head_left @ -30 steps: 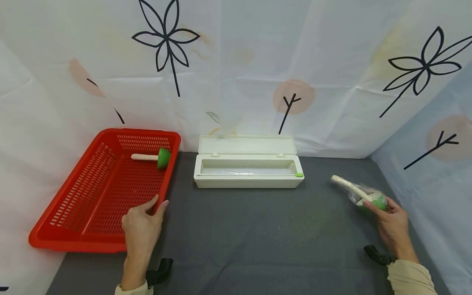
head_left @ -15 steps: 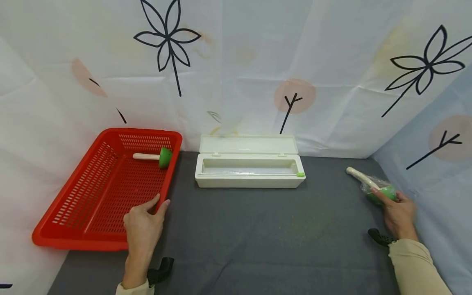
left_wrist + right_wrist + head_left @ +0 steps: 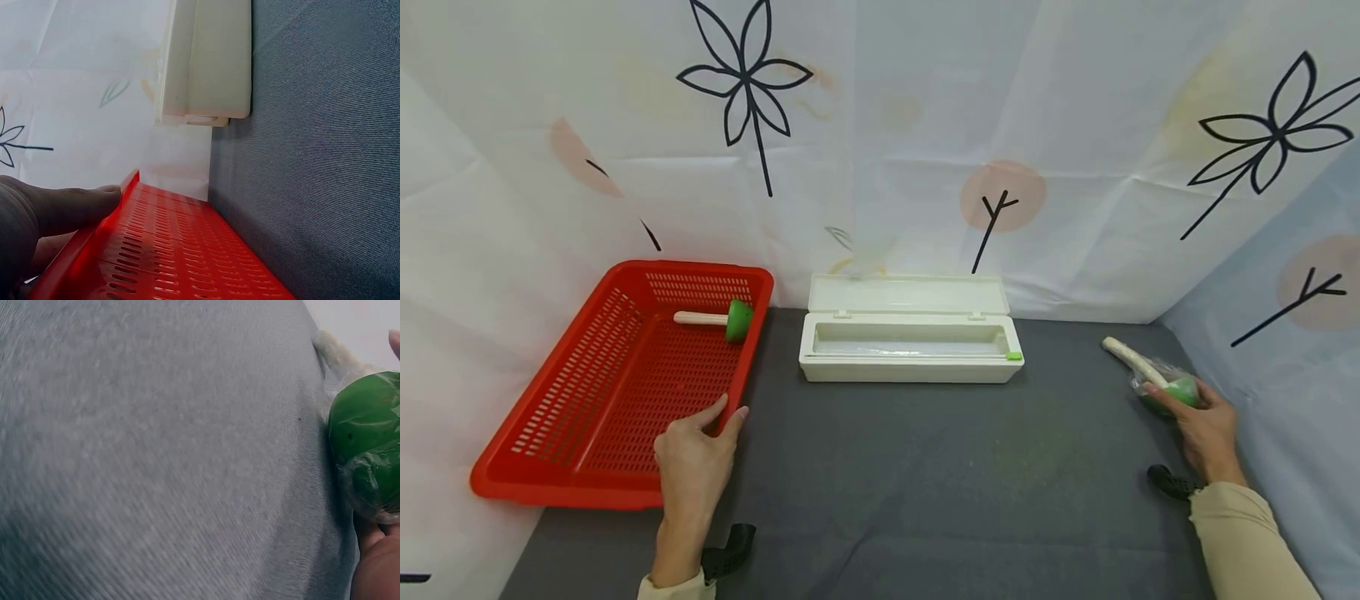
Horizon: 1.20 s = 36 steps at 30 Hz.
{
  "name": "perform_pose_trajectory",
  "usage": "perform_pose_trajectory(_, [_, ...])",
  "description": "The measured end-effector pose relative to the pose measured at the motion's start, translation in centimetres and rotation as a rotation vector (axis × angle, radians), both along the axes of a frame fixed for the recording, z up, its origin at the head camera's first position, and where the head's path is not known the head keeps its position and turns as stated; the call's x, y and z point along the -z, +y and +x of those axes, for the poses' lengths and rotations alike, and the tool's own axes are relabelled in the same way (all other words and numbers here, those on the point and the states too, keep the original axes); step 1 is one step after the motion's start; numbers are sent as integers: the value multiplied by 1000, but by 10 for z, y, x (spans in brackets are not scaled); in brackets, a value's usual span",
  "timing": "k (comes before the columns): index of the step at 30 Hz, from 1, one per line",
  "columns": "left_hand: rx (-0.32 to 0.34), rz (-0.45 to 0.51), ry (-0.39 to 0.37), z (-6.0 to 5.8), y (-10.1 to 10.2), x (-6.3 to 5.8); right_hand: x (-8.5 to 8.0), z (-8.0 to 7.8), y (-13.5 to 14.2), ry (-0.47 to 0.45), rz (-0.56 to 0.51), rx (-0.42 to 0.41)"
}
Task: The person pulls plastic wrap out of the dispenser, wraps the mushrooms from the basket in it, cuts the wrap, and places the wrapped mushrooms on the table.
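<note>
At 8 o'clock, left hand (image 3: 692, 454) pinches the right rim of the red basket (image 3: 565, 495), thumb and fingers on opposite sides; left wrist view confirms. Basket sits flat on the table (image 3: 925, 467).

At 4 o'clock, right hand (image 3: 1208, 429) clamps the green head of the wrapped plunger (image 3: 1150, 372), clear film bunched round it, handle aimed at 10 o'clock. Can't tell if the head touches the table; right wrist view shows it close above or on the cloth.

Change: over the last second, the wrapped plunger shifts further towards 3 o'clock, barely moving in the final half second; left hand and basket hold. Meaning, as a judgement: wrapped piece is being placed off to the right, kept apart from the other one.

Further, at 9 o'clock, bare plunger (image 3: 718, 319) lies inside the basket's far end, head at 3 o'clock, no film visible.

Far centre, white box (image 3: 912, 370), lid (image 3: 910, 294) up, green tab (image 3: 1014, 356) at its right end. Backdrop (image 3: 887, 167) behind, 12 o'clock.
</note>
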State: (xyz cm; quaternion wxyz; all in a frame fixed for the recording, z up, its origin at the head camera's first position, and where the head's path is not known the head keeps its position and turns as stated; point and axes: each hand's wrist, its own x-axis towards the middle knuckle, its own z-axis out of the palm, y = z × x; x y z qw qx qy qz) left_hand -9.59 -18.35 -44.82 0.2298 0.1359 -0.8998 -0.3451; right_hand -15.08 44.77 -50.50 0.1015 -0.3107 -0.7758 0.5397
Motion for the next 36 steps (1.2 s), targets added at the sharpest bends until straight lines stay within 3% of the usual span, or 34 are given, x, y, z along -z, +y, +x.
perform_pose_trajectory(5, [1, -6, 6, 0, 0, 1, -6, 0, -1, -13, 37, 68])
perform_pose_trajectory(15, [-9, -3, -4, 0, 1, 0, -31, 10, -16, 183, 154, 94])
perform_pose_trajectory(23, [-4, -2, -4, 1, 1, 0, -39, 24, -65, 445, 288, -66])
perform_pose_trajectory(26, [-5, 1, -13, 1, 0, -1, -36, 28, -84, 511, 263, -132])
perform_pose_trajectory(30, [1, 7, -21, 1, 0, -2, -34, 34, -111, 559, 195, -246])
perform_pose_trajectory(36, [4, -51, -6, 0, 6, -7, -33, 36, -148, 565, 188, -415])
